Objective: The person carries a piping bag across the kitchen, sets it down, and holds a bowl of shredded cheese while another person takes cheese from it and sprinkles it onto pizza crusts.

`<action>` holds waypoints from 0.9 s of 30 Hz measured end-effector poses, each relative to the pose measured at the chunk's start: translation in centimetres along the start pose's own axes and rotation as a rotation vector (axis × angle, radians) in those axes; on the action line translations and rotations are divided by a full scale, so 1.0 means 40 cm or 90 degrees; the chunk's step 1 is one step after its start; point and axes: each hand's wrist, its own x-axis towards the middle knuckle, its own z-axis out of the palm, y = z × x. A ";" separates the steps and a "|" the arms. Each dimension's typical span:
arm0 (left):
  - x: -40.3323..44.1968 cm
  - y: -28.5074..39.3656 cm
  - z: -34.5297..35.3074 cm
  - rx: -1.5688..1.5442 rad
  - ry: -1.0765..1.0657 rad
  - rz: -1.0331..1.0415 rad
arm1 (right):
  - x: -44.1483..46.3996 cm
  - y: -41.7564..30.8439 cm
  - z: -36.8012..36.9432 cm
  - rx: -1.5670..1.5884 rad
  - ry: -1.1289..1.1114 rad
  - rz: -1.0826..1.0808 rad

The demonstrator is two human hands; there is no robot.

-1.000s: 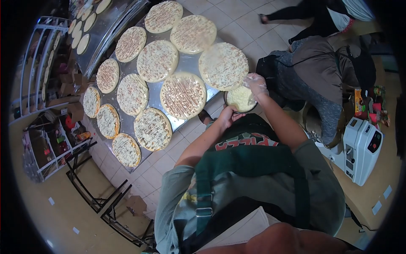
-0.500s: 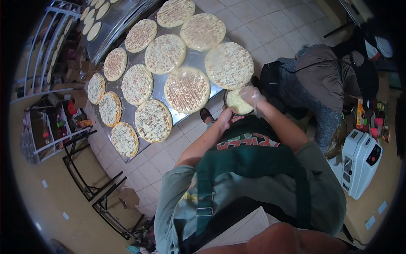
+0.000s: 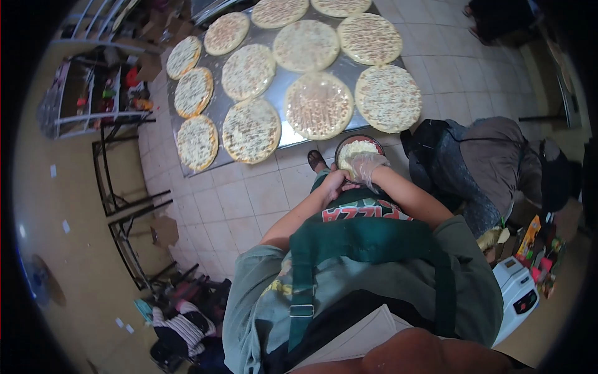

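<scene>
While hands (image 3: 336, 181) (image 3: 372, 167) share bowl (image 3: 341, 148), closer (one gloved)

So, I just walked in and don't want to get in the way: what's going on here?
A person in a green apron has a bowl in the left hand. The gloved right hand is at the pale shredded topping inside it; whether it grips any can't be made out. Beyond the bowl, large topped pizzas lie on a metal table, with neither hand touching them. Another person is bent over off to the right.
</scene>
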 end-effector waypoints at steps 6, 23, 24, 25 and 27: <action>-0.065 0.004 -0.077 -0.002 0.013 0.040 | 0.055 -0.056 -0.002 -0.009 0.015 -0.122; -0.136 0.092 -0.116 -0.004 0.082 0.070 | 0.163 -0.057 -0.279 0.310 0.133 -0.081; -0.128 0.089 -0.126 -0.006 0.081 0.070 | 0.161 -0.073 -0.292 0.299 0.121 -0.030; -0.114 0.086 -0.139 -0.018 0.065 0.057 | 0.170 -0.078 -0.299 0.296 0.121 -0.030; -0.118 0.092 -0.141 -0.030 0.048 0.044 | 0.198 -0.082 -0.316 0.160 0.113 -0.095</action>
